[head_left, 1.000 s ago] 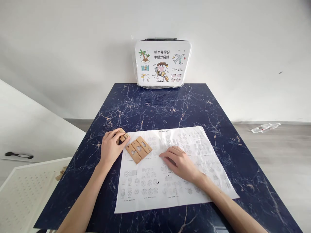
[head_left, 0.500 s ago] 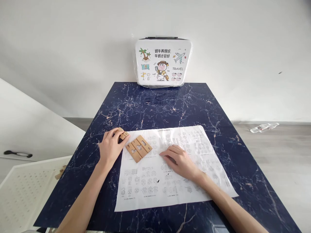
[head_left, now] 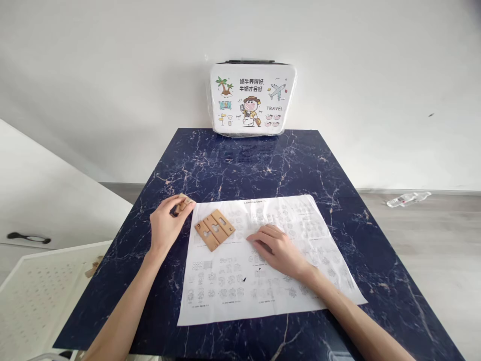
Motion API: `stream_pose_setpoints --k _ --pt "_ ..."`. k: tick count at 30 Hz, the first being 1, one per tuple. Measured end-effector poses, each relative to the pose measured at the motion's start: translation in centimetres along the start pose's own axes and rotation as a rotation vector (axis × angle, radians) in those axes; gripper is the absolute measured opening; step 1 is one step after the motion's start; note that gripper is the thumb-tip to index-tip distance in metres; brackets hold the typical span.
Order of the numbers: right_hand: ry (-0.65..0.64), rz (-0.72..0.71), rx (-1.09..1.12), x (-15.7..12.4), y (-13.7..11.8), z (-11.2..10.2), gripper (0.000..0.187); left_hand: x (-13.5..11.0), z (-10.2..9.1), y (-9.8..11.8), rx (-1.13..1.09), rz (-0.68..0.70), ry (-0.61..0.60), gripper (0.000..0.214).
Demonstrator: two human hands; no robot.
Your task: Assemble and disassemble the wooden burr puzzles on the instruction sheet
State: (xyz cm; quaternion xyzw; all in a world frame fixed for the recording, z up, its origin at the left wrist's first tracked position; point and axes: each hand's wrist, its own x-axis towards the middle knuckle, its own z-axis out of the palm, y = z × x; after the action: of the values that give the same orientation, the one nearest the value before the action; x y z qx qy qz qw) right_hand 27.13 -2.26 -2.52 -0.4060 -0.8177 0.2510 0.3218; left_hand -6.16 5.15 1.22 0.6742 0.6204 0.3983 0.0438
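Bright diffuse light, faint shadows on wall, printed sheet slightly blurred

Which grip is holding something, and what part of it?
The left grip holds small wood, thumb on its near side, fingers at its far side. The right grip lies on the sheet, with nothing visible held.

Likely home: marbled table, white cabinet, perforated basket.

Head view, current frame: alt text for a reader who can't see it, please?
The left hand holds wooden pieces beside a printed diagram sheet, on which three slotted wooden slats and the right hand rest. A white cartoon-printed case stands at the far edge of the blue marble-patterned table.
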Motion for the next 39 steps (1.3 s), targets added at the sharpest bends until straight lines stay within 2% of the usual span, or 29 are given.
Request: stream_pose_setpoints --k 4,8,10,14,19,24,30,34,39 --pt "-0.002 0.076 0.096 0.0 0.0 -0.2 0.021 -1.4 0.4 3.8 -0.125 0.048 -0.125 0.033" --pt "0.044 0.267 0.256 0.1 0.1 -0.9 0.023 -4.0 2.4 7.7 -0.237 0.292 -0.327 0.031" --pt "0.097 0.357 0.33 0.2 0.2 -1.4 0.026 -5.3 3.7 9.0 -0.223 0.39 -0.387 0.031" --pt "0.212 0.482 0.474 0.7 0.3 -2.3 0.032 -7.1 5.9 10.6 -0.21 0.48 -0.476 0.029" --pt "0.215 0.497 0.53 0.9 0.4 -2.4 0.034 -8.0 6.7 11.3 -0.186 0.525 -0.562 0.033" --pt "0.144 0.449 0.45 0.5 0.5 -2.0 0.031 -8.6 6.5 11.4 -0.145 0.487 -0.563 0.048" --pt "0.018 0.194 0.163 0.3 -0.4 -2.8 0.024 -8.6 5.6 10.8 -0.16 0.433 -0.57 0.057" --pt "0.059 0.124 0.027 -0.3 -0.6 -2.7 0.025 -8.6 4.9 9.9 -0.167 0.505 -0.567 0.054" --pt "0.093 0.094 0.001 -1.6 0.3 -2.1 0.033 -8.5 4.4 9.1 -0.164 0.593 -0.578 0.055"
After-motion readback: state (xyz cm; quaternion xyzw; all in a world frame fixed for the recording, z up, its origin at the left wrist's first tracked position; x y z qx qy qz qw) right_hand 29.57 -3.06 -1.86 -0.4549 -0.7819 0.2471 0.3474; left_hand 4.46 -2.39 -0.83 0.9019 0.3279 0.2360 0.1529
